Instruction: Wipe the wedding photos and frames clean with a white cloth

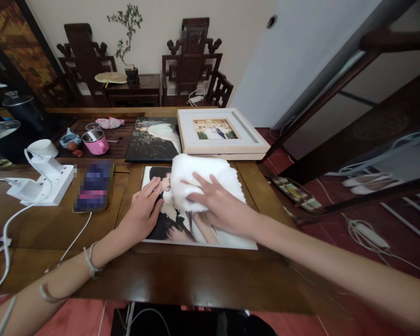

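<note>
A large photo print of two people lies flat on the wooden table in front of me. My left hand rests on its left side, fingers stretched out and lying flat, with nothing held. Over the upper right of the print is a fluffy white cloth. My right hand presses on this cloth from above, its fingers spread. The cloth and my right forearm hide part of the picture beneath.
Behind the print are a dark photo panel and a framed photo. To the left stand a phone, a white power strip with cables, and a pink cup. The table edge is close to me.
</note>
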A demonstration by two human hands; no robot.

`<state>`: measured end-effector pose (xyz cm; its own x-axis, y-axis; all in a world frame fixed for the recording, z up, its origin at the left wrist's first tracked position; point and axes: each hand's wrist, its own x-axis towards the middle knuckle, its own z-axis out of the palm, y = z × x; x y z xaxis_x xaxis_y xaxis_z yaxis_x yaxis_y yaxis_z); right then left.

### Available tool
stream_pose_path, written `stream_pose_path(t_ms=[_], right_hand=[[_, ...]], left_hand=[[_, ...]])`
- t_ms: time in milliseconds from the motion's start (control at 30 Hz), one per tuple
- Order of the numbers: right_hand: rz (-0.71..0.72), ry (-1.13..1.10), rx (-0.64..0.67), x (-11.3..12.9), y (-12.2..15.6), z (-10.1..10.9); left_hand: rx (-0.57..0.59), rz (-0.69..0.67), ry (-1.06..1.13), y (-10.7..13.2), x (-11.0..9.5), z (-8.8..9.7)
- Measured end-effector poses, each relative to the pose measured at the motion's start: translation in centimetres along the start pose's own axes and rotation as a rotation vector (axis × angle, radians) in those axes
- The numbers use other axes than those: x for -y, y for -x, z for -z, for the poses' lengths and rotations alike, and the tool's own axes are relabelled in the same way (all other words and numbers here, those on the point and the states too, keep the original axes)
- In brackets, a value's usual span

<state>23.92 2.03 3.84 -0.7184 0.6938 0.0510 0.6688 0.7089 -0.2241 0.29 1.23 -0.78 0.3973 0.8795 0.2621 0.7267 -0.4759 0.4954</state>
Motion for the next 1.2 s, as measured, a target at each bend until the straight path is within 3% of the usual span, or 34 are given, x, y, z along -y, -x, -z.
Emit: stream_pose_path(t_ms=[200, 300, 433, 667, 833, 1000, 1200], right_hand=[[0.074, -0.052, 0.042, 6.6, 6.3, -1.2], [0.111, -0.092, 0.055, 7.8, 7.8, -1.6], [0.128, -0.056, 0.045, 5.8, 6.3, -1.1], [0.104, 0.079, 0.06, -0.1, -1.3, 0.6], [0.065, 0.108, 0.019, -0.9, -3.0, 0.5], [0.052, 0.063, 0.053, 3.0, 1.1, -0.7], [0.145, -0.09, 0.016, 8.5, 6.9, -2.0]], left_hand=[[0.001, 0.011, -0.006, 0.0, -0.3, 0.1], [0.0, 0.012, -0.01, 0.0, -0.5, 0.1], [0.009, 0.015, -0.02, 0.0, -0.5, 0.2], [-0.006, -0.001, -0.014, 0.0, -0.3, -0.1], [-0.034, -0.03, 0.005, 0.1, 0.0, -0.3], [-0.017, -0.018, 0.005, 0.1, -0.1, 0.0], [-0.02, -0.009, -0.001, 0.1, -0.2, -0.2]])
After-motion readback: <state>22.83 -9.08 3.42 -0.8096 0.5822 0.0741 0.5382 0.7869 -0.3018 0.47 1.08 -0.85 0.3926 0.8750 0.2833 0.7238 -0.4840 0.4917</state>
